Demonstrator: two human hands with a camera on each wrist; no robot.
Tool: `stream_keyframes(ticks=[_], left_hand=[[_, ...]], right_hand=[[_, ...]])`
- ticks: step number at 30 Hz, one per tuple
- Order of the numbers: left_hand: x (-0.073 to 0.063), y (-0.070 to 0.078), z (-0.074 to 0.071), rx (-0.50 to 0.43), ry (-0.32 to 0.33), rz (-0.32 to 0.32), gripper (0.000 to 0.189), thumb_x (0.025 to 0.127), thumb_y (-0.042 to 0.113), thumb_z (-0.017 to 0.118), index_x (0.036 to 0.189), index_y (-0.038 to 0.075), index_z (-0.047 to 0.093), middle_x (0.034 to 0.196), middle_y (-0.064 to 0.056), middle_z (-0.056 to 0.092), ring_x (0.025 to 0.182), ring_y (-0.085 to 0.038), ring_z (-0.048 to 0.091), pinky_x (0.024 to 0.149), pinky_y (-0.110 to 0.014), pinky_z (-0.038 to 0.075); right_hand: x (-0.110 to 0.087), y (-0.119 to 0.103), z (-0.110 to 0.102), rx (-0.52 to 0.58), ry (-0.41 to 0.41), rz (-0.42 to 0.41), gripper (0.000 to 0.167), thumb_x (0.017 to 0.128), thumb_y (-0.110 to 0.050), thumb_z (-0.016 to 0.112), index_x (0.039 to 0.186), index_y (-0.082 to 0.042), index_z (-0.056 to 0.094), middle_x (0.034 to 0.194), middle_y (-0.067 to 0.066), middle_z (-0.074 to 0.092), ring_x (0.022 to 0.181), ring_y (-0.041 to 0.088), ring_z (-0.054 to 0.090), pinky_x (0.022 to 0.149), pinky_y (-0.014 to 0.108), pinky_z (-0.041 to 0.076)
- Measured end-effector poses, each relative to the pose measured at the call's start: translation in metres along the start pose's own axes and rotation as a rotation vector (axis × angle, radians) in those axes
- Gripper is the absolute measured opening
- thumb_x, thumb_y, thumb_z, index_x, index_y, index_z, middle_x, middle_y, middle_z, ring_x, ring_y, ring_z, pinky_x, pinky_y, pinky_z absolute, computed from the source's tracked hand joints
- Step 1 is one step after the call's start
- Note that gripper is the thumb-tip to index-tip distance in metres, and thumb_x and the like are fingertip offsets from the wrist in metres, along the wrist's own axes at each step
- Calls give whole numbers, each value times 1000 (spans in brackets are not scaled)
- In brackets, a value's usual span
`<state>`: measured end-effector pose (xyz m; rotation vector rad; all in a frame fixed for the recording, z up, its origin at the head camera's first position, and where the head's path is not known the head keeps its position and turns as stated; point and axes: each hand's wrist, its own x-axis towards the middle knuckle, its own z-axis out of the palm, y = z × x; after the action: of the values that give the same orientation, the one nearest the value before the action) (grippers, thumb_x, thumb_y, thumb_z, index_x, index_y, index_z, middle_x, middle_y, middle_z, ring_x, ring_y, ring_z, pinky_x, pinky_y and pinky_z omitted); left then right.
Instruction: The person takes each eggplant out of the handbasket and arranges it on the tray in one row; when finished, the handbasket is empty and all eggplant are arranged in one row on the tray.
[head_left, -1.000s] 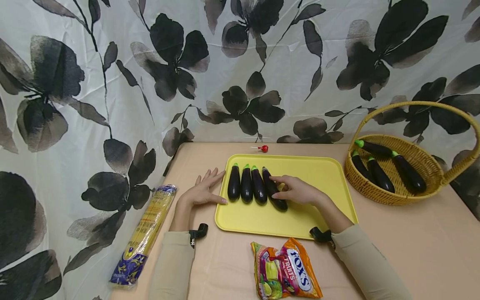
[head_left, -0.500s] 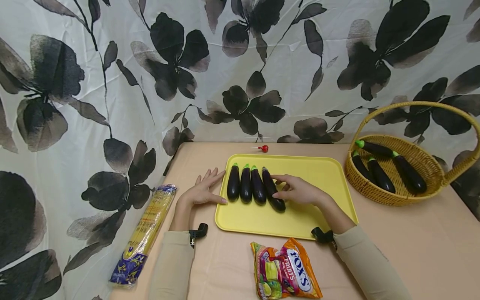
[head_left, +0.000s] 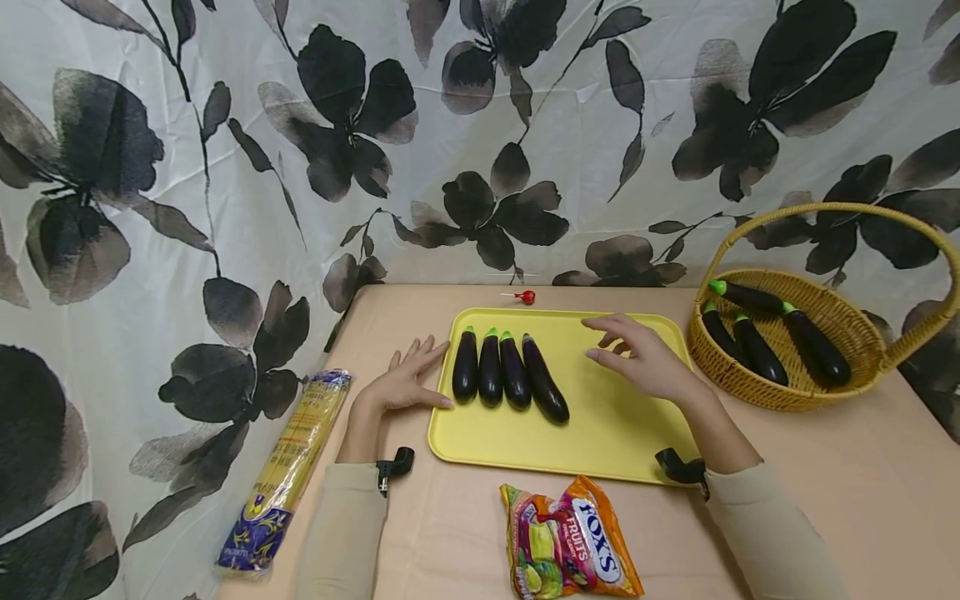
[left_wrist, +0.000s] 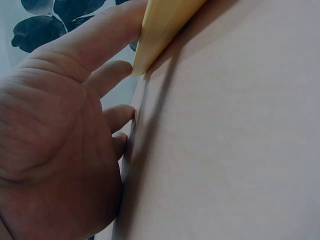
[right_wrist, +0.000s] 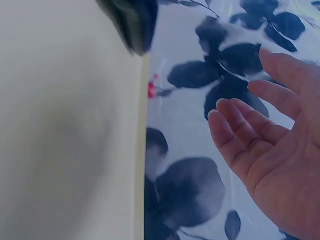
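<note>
Right hand has come off the slanting eggplant.

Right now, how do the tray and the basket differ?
The tray is flat and smooth; the basket is woven, with an arched handle. The tray's eggplants lie side by side; the basket's eggplants lie at mixed angles. Both are yellowish and hold four eggplants each.

An indoor tabletop corner, with floral fabric hung behind a peach-coloured table.
</note>
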<state>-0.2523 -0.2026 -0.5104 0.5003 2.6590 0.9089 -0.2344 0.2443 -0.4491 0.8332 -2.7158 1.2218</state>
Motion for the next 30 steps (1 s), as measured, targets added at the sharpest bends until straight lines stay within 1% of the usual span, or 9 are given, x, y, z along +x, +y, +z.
stream_keyframes(ticks=[3, 8, 11, 13, 16, 21, 25, 27, 30], left_hand=[[0, 0, 0, 1, 1, -2, 117, 73, 58, 89, 167, 31, 24, 177, -11, 2, 163, -34, -11, 126, -60, -17], [0, -1, 0, 12, 2, 1, 117, 74, 58, 88, 167, 31, 23, 176, -11, 2, 163, -34, -11, 126, -61, -17], [0, -1, 0, 16, 4, 6, 117, 74, 58, 88, 167, 31, 24, 176, -12, 3, 163, -35, -11, 126, -61, -17], [0, -1, 0, 17, 4, 7, 116, 74, 58, 88, 167, 30, 24, 176, -12, 3, 163, -35, -11, 126, -61, -17], [1, 0, 0, 19, 2, 8, 116, 75, 57, 88, 167, 30, 24, 176, -12, 2, 162, -35, -11, 126, -61, -17], [1, -1, -1, 18, 5, 10, 116, 75, 57, 88, 167, 31, 24, 176, -12, 2, 162, -35, -11, 126, -62, -17], [1, -1, -1, 16, 7, 11, 116, 75, 57, 88, 167, 30, 24, 176, -12, 3, 162, -35, -11, 126, -62, -17], [1, -1, -1, 11, 7, 11, 116, 75, 57, 88, 167, 30, 24, 176, -12, 3, 162, -35, -11, 126, -62, -17], [1, -1, -1, 7, 5, 7, 116, 75, 57, 88, 167, 31, 24, 176, -11, 3, 163, -35, -11, 126, -61, -17]], right_hand=[[-6, 3, -11, -1, 43, -8, 49, 102, -24, 69, 147, -9, 59, 141, 14, 61, 108, 25, 66, 88, 37, 58], [-13, 8, -24, -8, 92, -6, 49, 103, -23, 67, 149, -10, 57, 145, 15, 60, 110, 28, 67, 86, 18, 53], [-17, 9, -31, -9, 114, 0, 49, 104, -22, 66, 151, -10, 56, 146, 17, 59, 111, 31, 66, 87, 12, 49], [-19, 9, -35, -5, 136, 16, 49, 103, -21, 67, 151, -12, 56, 145, 16, 59, 112, 31, 65, 88, 10, 48], [-24, 11, -42, -14, 187, 35, 49, 103, -19, 67, 151, -15, 56, 144, 14, 60, 112, 26, 63, 88, 9, 46], [-34, 18, -57, -21, 278, 85, 49, 103, -19, 68, 151, -20, 57, 133, 7, 61, 106, 6, 58, 81, 7, 47], [-41, 30, -68, -26, 329, 126, 48, 103, -22, 67, 150, -21, 58, 130, -2, 58, 106, -1, 56, 82, 3, 44], [-44, 36, -73, -24, 351, 136, 47, 103, -20, 67, 149, -20, 59, 132, -1, 57, 106, -1, 56, 82, 2, 43], [-51, 44, -82, -36, 375, 173, 48, 103, -22, 67, 149, -16, 59, 138, 6, 55, 106, -2, 53, 81, -1, 40]])
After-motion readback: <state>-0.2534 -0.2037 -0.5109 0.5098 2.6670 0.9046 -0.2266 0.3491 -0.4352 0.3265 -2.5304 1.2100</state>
